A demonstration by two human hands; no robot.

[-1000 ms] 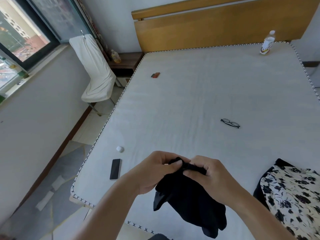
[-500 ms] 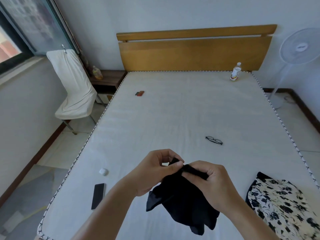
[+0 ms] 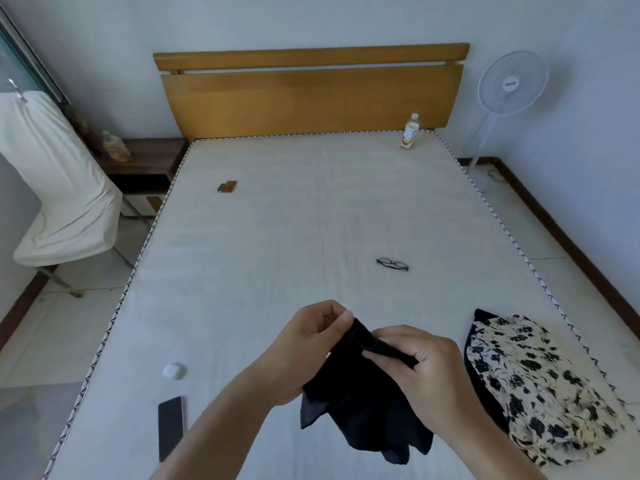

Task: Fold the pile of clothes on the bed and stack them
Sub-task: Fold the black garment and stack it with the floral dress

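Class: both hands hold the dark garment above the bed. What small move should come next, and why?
Probably draw the left hand and right hand apart to spread the black garment: both pinch its top edge close together, and it hangs bunched, unfolded.

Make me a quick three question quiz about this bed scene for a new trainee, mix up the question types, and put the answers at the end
1. True or false: the black garment lies flat on the mattress.
2. Which lies nearest the floral garment? A) glasses B) bottle C) phone
3. Fill in: the white earbud case lies just beyond the ____, near the mattress's left edge.

Key:
1. False. The left hand and the right hand both pinch its top edge, and it hangs down from them.
2. A
3. phone
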